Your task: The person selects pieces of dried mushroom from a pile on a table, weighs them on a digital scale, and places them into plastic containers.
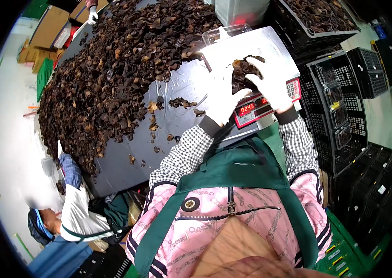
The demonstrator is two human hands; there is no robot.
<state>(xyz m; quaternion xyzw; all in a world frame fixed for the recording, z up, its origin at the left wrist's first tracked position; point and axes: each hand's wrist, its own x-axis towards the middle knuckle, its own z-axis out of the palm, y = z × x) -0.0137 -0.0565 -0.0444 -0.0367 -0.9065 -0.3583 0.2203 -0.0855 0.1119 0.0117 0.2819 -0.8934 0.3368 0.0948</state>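
Note:
My left hand (223, 95), in a white glove, curves along the left side of a dark clump of wood ear mushrooms (241, 72). From the right, my gloved right hand (273, 87) presses on the same clump with curled fingers and thumb. The clump lies over the steel plate of a weighing scale (274, 44); I cannot make out whether a box is under it. On the red scale front, the lit display (247, 108) reads 0.245. A clear plastic box (219, 34) sits at the plate's far left edge.
A large heap of wood ear mushrooms (126, 60) covers much of the grey table (117, 162). Black crates (314, 78) stand at right, one holding clear boxes (337, 95). A co-worker (80, 208) reaches in at left; another gloved hand (93, 16) shows at the far edge.

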